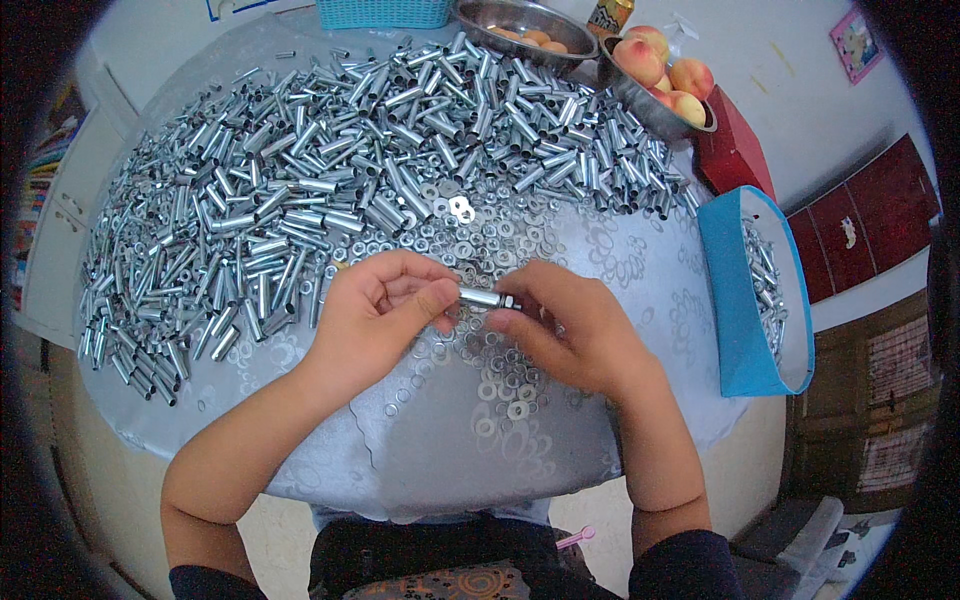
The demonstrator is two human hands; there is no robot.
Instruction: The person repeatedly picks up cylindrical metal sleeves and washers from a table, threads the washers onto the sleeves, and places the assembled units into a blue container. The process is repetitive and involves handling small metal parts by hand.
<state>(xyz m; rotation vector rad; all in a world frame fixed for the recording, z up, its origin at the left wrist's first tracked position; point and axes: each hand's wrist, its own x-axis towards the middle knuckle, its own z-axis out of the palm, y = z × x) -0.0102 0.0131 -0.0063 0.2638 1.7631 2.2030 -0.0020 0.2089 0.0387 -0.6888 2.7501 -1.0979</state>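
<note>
Between my two hands, above the table's middle, a shiny metal expansion anchor bolt point(482, 298) lies level. My left hand point(385, 305) pinches its left end between thumb and fingers. At its right end, by a nut and the threaded tip, the thumb and fingers of my right hand point(565, 325) close around it. Loose washers and nuts point(505, 235) are scattered under and beyond my hands, and more flat washers point(518, 392) lie nearer to me. A big heap of metal sleeves and bolts point(330, 150) covers the far and left parts of the table.
On the right edge stands a blue fabric bin point(728, 300) with metal anchors inside. Farther back are a red box point(735, 150), a metal bowl of peaches point(655, 110), a steel bowl of eggs point(480, 25), a can point(610, 15) and a turquoise basket point(383, 12). A patterned cloth point(330, 455) covers the table.
</note>
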